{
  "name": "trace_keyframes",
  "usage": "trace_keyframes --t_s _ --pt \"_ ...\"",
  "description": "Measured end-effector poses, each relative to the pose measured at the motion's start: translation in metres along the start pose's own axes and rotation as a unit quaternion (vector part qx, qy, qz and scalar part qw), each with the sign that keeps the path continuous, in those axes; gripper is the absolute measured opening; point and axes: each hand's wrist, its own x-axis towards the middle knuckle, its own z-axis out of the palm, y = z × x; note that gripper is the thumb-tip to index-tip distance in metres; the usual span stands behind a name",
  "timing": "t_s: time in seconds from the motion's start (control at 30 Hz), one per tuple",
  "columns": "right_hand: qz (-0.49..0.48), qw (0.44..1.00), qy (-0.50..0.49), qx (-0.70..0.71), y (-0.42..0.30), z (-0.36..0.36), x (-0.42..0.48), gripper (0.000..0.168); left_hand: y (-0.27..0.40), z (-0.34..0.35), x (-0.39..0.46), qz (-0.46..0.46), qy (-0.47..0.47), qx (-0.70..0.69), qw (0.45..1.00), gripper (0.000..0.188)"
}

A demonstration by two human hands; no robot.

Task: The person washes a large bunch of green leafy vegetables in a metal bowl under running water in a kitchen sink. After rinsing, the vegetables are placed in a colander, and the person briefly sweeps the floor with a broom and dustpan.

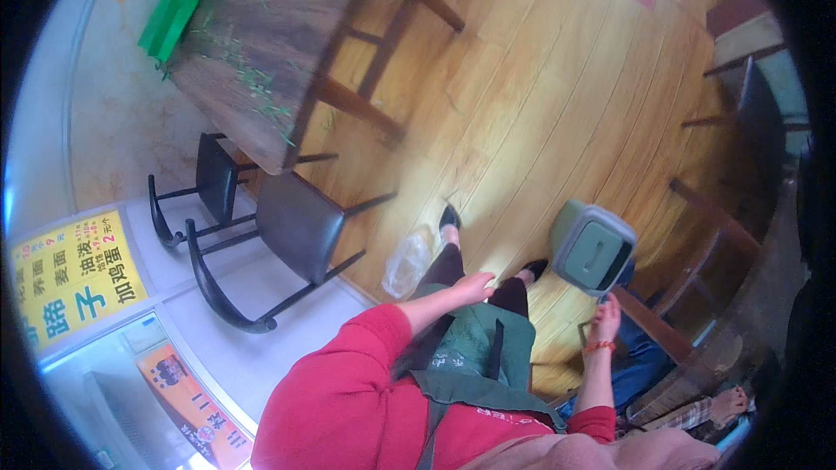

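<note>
My left hand (473, 288) is held in front of my green apron (473, 333), its fingers loosely curled; whether it holds anything small cannot be told. Near the bottom of a grey-green lidded bin (594, 251) is my right hand (607, 314), with an orange beaded bracelet on the wrist. A small dark thing shows at its fingertips, and I cannot tell if they grip it or touch the bin. A clear plastic bag (406, 266) lies on the wooden floor by my foot.
Green scraps (258, 81) and a bright green bag (173, 13) lie on the wooden table (287, 19). Black chairs (297, 225) stand at its near end. A seated person in blue jeans (637, 365) is close on the right, beside a wooden table edge (653, 329).
</note>
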Motion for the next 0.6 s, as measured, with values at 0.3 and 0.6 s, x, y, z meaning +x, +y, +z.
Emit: trace_keyframes --t_s 0.3,0.6 --pt "-0.042 0.956 -0.28 -0.08 -0.085 0.258 -0.163 0.029 0.043 -0.158 -0.141 -0.092 -0.202 -0.474 0.852 0.045" --pt "-0.38 0.722 -0.361 -0.451 -0.153 0.372 -0.193 0.027 -0.009 -0.203 -0.159 0.106 0.038 -0.059 0.992 0.049"
